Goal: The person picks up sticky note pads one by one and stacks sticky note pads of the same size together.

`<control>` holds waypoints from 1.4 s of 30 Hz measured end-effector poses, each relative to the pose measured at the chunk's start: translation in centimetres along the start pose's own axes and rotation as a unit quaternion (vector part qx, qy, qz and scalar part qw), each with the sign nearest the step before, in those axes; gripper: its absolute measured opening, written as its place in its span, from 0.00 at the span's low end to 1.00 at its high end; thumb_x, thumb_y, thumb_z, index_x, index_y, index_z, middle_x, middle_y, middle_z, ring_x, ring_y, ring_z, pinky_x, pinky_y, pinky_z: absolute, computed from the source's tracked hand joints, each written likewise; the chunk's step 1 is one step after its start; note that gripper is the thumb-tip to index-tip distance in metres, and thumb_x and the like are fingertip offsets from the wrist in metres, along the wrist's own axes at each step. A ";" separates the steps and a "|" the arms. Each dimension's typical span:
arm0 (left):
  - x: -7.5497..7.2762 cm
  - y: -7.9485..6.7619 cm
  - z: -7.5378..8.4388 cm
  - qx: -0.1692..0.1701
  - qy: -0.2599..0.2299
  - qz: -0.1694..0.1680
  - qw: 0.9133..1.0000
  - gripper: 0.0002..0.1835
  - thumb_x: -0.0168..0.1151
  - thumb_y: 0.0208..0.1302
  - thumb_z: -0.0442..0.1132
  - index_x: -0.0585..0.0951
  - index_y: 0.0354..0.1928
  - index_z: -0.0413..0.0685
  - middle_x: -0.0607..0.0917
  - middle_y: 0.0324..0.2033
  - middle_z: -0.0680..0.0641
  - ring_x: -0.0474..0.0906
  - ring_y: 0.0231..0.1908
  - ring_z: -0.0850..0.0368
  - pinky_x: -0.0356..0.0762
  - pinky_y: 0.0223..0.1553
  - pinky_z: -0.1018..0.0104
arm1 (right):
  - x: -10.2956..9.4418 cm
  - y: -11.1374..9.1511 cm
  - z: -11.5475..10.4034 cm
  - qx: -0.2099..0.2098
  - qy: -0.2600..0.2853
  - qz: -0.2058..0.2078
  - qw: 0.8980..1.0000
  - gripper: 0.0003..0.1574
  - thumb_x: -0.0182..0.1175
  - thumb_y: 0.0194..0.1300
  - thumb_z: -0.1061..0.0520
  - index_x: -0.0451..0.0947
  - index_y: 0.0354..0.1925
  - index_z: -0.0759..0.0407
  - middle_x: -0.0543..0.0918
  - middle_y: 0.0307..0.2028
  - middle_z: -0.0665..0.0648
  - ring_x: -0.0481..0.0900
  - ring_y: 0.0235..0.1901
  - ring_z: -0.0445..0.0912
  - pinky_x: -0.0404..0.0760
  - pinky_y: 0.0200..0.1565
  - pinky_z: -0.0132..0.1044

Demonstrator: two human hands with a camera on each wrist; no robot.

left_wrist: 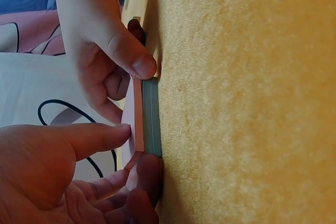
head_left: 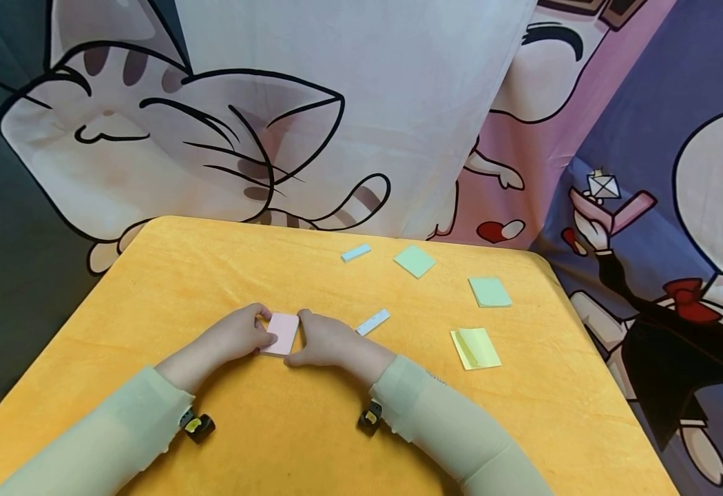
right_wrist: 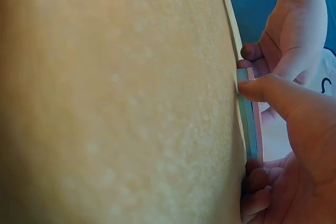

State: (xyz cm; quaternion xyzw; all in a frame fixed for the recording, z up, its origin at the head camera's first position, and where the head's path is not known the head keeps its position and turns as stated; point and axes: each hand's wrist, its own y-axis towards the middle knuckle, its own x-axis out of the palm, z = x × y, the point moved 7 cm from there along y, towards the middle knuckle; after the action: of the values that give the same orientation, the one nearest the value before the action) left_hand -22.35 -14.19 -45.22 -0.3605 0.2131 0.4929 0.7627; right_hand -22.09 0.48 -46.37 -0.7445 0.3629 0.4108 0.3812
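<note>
A pink sticky note pad (head_left: 284, 332) lies near the middle of the table, squared on top of greenish pads (left_wrist: 151, 114) in a small stack. My left hand (head_left: 242, 335) holds the stack's left side, thumb on the pink top and fingers at the edge. From the right, my right hand (head_left: 326, 342) grips the stack between thumb and fingers, with the thumb at its near corner. In the right wrist view, the right thumb presses the edges of the greenish layers, and the left hand (right_wrist: 294, 40) is beyond it.
Two pale blue strip pads (head_left: 356, 253) lie apart on the yellow-covered table (head_left: 213, 269). Two green sticky note pads (head_left: 414, 262) and a yellow one (head_left: 482, 346) with a folded top sheet are to the right. A cartoon-printed curtain (head_left: 361, 124) hangs behind the table.
</note>
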 end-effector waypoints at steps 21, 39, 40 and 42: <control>0.1 -0.2 0.2 0.008 0.000 -0.005 1.000 0.27 0.65 0.64 0.40 0.71 0.60 0.32 0.80 0.28 0.47 0.74 0.25 0.56 0.71 0.30 0.63 | -0.1 0.0 -0.1 0.003 -0.008 0.001 1.000 0.56 0.69 0.52 0.30 0.64 0.69 0.56 0.82 0.51 0.54 0.81 0.47 0.44 0.78 0.47 0.38; -0.1 -0.3 0.2 0.010 0.017 0.002 1.000 0.26 0.65 0.64 0.40 0.72 0.59 0.32 0.79 0.31 0.46 0.73 0.28 0.55 0.70 0.30 0.63 | 0.0 0.0 -0.2 -0.003 -0.009 0.004 1.000 0.54 0.69 0.53 0.30 0.65 0.67 0.56 0.82 0.49 0.53 0.80 0.44 0.43 0.79 0.45 0.38; -0.1 -0.3 0.2 0.010 0.017 0.003 1.000 0.26 0.65 0.64 0.40 0.72 0.59 0.32 0.80 0.31 0.46 0.73 0.28 0.55 0.70 0.30 0.63 | 0.0 0.0 -0.2 -0.004 -0.011 0.005 1.000 0.54 0.69 0.53 0.30 0.64 0.67 0.56 0.82 0.49 0.53 0.80 0.44 0.44 0.79 0.45 0.38; 0.0 -0.3 0.2 0.011 0.018 0.003 1.000 0.26 0.65 0.64 0.40 0.72 0.59 0.32 0.80 0.31 0.46 0.73 0.28 0.55 0.70 0.30 0.63 | 0.0 -0.1 -0.2 -0.005 -0.015 0.006 1.000 0.55 0.69 0.53 0.30 0.64 0.67 0.57 0.82 0.49 0.54 0.81 0.45 0.44 0.79 0.46 0.38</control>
State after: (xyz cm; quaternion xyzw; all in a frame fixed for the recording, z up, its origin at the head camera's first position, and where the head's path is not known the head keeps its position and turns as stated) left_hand -22.08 -14.11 -44.95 -0.3598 0.2335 0.4864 0.7612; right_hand -22.00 0.35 -46.26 -0.7381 0.3595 0.4253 0.3809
